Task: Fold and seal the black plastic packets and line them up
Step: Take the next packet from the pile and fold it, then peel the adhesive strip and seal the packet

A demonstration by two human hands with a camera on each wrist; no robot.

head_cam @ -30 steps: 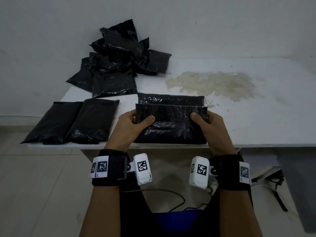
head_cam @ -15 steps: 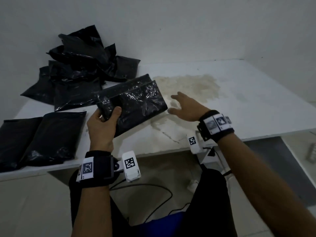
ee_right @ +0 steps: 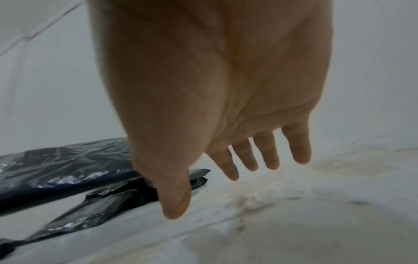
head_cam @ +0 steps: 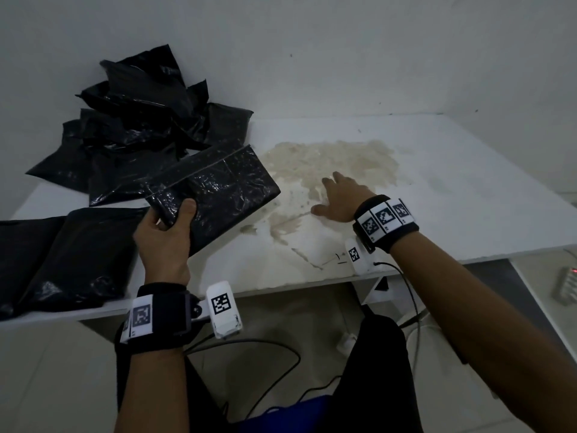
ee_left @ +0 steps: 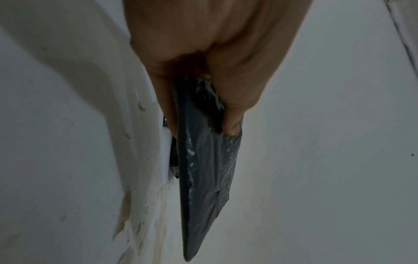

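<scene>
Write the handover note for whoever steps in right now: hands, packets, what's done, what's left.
Left hand: grips the folded packet by its near end, lifted and tilted above the table.
Right hand: fingers straight, holding nothing, over the brownish stain.
Done: two packets lie side by side at the table's near left edge.
Left: set the held packet beside them; whether its fold is sealed cannot be told. Then work through the loose pile at the back left.
</scene>
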